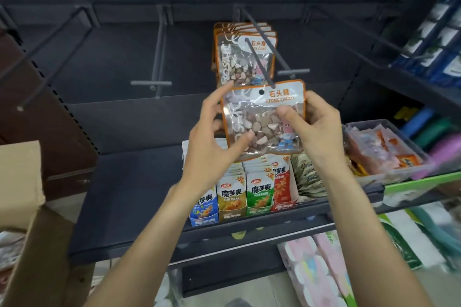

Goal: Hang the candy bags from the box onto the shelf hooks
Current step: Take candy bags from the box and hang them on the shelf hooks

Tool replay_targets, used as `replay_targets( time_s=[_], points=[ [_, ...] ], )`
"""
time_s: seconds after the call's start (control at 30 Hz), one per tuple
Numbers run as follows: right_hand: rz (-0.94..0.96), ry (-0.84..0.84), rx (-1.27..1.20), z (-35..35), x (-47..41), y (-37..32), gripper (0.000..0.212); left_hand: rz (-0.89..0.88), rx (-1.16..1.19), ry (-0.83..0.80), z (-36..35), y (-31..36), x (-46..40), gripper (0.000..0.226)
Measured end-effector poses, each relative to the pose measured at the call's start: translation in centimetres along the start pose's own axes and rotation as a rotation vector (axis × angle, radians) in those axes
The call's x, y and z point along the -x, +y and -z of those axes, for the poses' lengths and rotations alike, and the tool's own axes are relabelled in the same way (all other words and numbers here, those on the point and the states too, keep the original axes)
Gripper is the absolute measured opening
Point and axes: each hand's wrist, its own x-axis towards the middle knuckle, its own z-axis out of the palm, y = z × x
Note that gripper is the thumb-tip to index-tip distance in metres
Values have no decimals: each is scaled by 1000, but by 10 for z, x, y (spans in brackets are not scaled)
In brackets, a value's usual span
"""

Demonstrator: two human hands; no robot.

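Below the hook (260, 62), where several bags (245, 57) already hang, both hands (212, 137) (316, 127) pinch another candy bag (264, 117); its hole seems unthreaded; the box (22, 182) probably holds more.

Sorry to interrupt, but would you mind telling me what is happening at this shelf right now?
A person is stocking a shop shelf. Both hands, the left hand and the right hand, hold one candy bag just under the tip of a hook; its hole is not yet on the hook. Several matching hung bags are farther back on that hook. The neighbouring empty hooks carry nothing, and a cardboard box sits at the lower left.
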Motion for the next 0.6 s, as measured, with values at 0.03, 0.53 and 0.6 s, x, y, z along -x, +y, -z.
replay_targets(
  time_s=[0.03, 0.53, 0.6],
  points=[
    [7, 17, 15, 0, 1, 0, 17, -17, -7, 10, -2, 0, 0, 77],
    [281, 151, 208, 3, -30, 4, 28, -159, -119, 54, -22, -8, -22, 60],
    [318, 136, 229, 4, -35, 6, 28, -177, -118, 64, -22, -10, -24, 60]
  ],
)
